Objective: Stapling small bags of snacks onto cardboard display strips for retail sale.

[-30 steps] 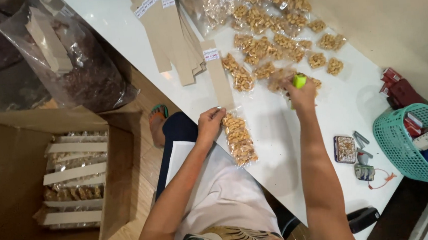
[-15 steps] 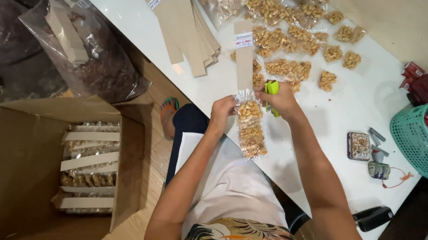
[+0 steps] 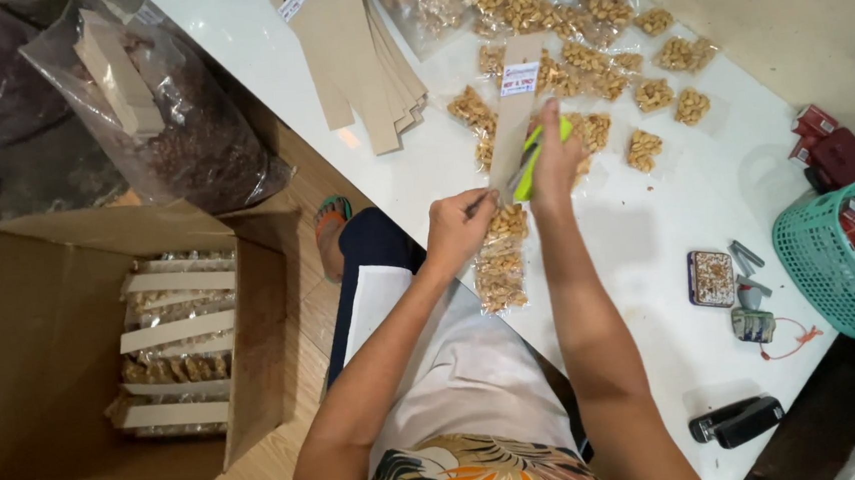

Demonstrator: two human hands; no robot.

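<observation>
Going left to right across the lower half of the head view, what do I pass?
Cardboard box → left hand → right hand holding a green stapler → small tin → green basket.

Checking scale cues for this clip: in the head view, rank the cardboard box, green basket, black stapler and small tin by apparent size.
1. Cardboard box
2. Green basket, partly cut off
3. Black stapler
4. Small tin, close to the stapler, so that order is unsure.
</observation>
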